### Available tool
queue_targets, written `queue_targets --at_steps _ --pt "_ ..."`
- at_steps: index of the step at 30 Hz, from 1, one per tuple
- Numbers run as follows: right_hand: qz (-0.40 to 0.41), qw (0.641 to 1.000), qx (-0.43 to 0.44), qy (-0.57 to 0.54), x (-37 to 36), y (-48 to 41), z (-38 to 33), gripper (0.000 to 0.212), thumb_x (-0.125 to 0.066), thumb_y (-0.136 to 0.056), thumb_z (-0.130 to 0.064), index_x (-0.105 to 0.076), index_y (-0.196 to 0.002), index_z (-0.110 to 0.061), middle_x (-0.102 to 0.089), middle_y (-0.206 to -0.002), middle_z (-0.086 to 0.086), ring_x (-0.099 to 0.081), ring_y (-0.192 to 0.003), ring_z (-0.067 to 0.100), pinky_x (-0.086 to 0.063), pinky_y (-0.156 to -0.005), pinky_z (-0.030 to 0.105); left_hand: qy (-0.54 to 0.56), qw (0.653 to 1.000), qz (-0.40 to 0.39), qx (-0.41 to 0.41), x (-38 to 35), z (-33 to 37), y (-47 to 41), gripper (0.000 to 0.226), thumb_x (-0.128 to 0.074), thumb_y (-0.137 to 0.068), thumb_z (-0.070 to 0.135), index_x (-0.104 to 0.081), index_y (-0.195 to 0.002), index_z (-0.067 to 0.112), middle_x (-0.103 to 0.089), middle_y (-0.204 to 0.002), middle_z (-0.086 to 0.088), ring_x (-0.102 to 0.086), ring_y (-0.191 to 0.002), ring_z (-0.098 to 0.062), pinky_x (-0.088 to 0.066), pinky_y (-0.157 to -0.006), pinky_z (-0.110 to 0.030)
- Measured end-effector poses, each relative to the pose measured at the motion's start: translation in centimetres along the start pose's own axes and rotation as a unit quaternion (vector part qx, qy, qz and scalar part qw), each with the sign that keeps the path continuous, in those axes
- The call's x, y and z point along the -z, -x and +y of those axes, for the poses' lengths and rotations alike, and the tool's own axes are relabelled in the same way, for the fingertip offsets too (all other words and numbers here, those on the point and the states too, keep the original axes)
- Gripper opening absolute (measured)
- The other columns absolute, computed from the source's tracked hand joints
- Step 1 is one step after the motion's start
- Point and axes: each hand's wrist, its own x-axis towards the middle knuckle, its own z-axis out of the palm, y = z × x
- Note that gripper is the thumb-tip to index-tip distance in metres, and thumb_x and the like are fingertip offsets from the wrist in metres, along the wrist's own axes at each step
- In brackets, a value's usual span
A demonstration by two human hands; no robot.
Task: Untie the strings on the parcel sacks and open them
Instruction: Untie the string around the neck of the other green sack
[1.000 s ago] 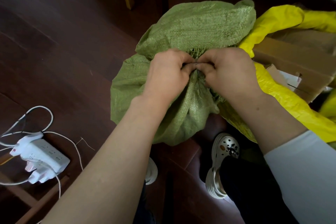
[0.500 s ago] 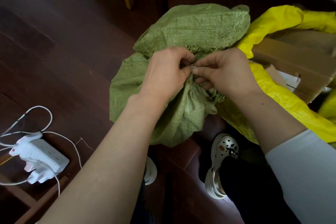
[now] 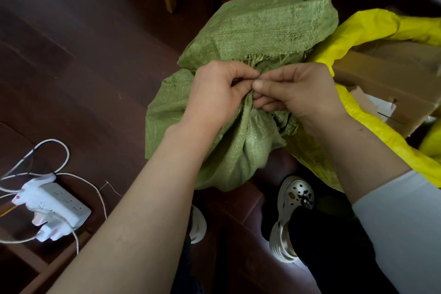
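My left hand (image 3: 214, 95), right hand (image 3: 303, 93) both pinch neck of green woven sack (image 3: 262, 31); string hidden. Risk: wrong pull tightens it.

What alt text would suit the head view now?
The left hand and right hand pinch the gathered neck of a green woven sack on a wooden floor. A yellow sack with a cardboard box lies beside it; a white power strip lies left.

Left hand (image 3: 214, 93), right hand (image 3: 303, 93): bare.
Left arm (image 3: 143, 210): bare.
Sleeve (image 3: 401, 222): pale grey-white, right arm — cuff at mid-forearm.
Trousers (image 3: 334, 253): dark.
Clogs (image 3: 294, 198): chunky white, holed tops, ridged soles — charms on the right one.
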Motion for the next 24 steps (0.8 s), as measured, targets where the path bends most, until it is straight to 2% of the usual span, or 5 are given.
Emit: queue_targets --at_steps 6,10,12,20,24 --pt "0.042 0.967 0.104 0.227 -0.1 -0.2 0.2 0.020 -0.066 -0.084 -0.012 -0.061 -0.069 -0.024 -0.062 -0.057 -0.007 -0.055 -0.036 0.005 -0.043 -0.041 0.019 -0.011 1.000 -0.002 0.009 -0.3 0.1 0.0 0.017 -0.071 -0.080 0.015 -0.073 -0.096 0.018 -0.065 -0.081 0.011 -0.065 -0.080 -0.008 -0.055 -0.082 -0.032" --pt "0.072 0.997 0.016 -0.033 -0.8 -0.1 -0.2 0.019 -0.063 -0.085 -0.005 -0.059 -0.068 -0.012 -0.058 -0.047 -0.005 -0.050 -0.033 0.004 -0.033 -0.033 0.016 0.100 0.993 0.026 0.063 -0.5 0.5 -0.3 0.010 -0.073 -0.077 0.010 -0.072 -0.085 0.017 -0.066 -0.075 0.012 -0.064 -0.075 -0.007 -0.055 -0.078 -0.028" --pt "0.054 0.996 -0.013 -0.076 -0.8 -0.1 -0.2 0.015 -0.063 -0.085 -0.006 -0.060 -0.070 -0.009 -0.059 -0.048 -0.005 -0.051 -0.034 0.005 -0.032 -0.034 0.016 0.107 0.992 0.023 0.067 -0.4 0.5 -0.3 0.012 -0.073 -0.077 0.010 -0.070 -0.082 0.021 -0.066 -0.075 0.012 -0.064 -0.074 -0.006 -0.054 -0.077 -0.025" --pt "0.022 0.980 0.088 0.174 0.1 -0.4 0.1 0.008 -0.061 -0.087 -0.008 -0.062 -0.082 -0.014 -0.061 -0.063 -0.002 -0.049 -0.030 0.004 -0.037 -0.035 0.016 0.003 1.000 0.004 0.008 -0.2 0.4 -0.1 0.015 -0.073 -0.079 0.019 -0.074 -0.093 0.019 -0.068 -0.083 0.009 -0.066 -0.083 -0.010 -0.055 -0.082 -0.033" --pt "0.097 0.969 0.089 0.208 1.1 -0.6 0.0 0.008 -0.053 -0.092 -0.011 -0.057 -0.086 -0.015 -0.061 -0.066 -0.007 -0.051 -0.030 0.004 -0.040 -0.038 0.017 0.051 0.991 0.104 0.066 0.2 0.5 -0.5 0.009 -0.068 -0.082 0.013 -0.073 -0.089 0.016 -0.065 -0.080 0.014 -0.064 -0.082 -0.007 -0.052 -0.087 -0.028"
